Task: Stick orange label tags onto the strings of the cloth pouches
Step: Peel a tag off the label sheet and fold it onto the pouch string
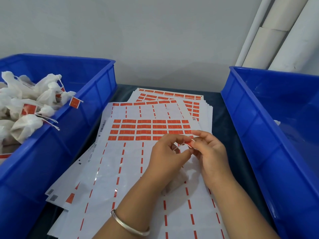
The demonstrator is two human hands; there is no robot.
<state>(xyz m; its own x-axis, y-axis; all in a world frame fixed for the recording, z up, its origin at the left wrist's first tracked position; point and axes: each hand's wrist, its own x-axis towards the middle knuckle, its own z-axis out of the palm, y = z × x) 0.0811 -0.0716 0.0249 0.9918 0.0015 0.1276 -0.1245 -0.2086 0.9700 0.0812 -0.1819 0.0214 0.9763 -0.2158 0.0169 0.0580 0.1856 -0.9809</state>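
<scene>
Small orange paper label tag [189, 144] and thin white pouch string [177, 147]: pinched between left hand [170, 152] and right hand [209, 150], above white label sheet [131, 169]. Advice: centre string, fold tag square, press firmly.

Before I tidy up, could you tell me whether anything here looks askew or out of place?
The white label sheets are fanned out crookedly, not squared. One white cloth pouch leans on the left blue plastic crate's rim, strings hanging over it.

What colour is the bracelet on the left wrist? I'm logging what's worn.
Silver, a plain metal bangle, seen in the head view.
</scene>
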